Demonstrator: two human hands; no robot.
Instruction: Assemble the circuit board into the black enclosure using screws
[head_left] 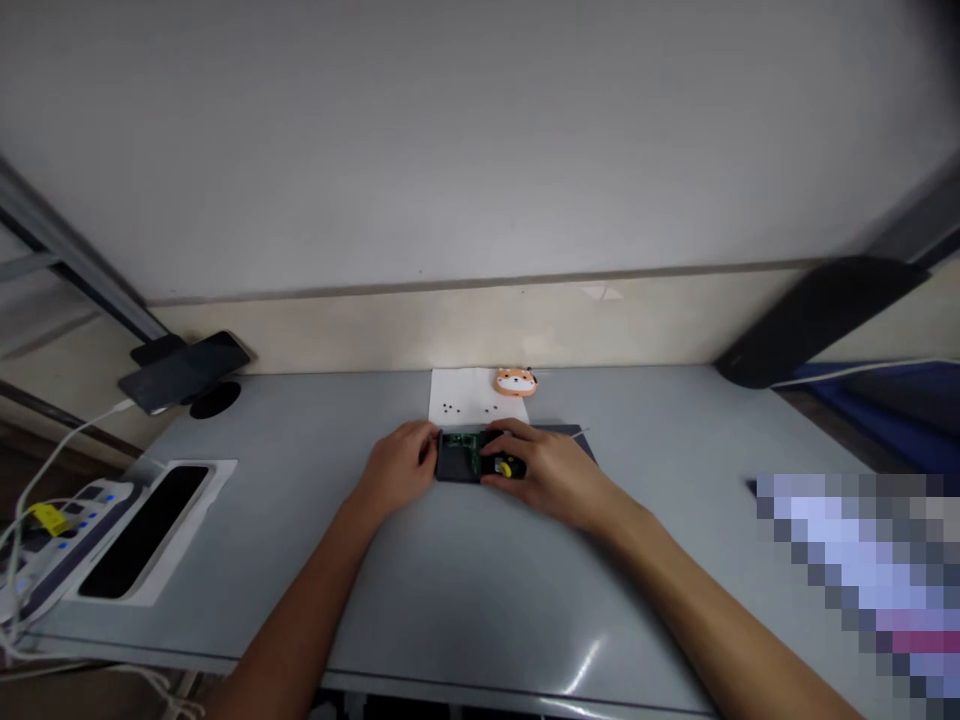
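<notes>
A small black device with a green circuit board showing lies on the grey table. My left hand grips its left end with fingers curled. My right hand rests on its right end, fingers closed round a small yellow-and-black tool. Behind the device lies a white sheet of paper with several tiny black screws on it.
An orange animal-face toy sits at the paper's far edge. A phone on a stand is at far left, with a power strip and a dark slab on a white wrapper. A black lamp head is at right.
</notes>
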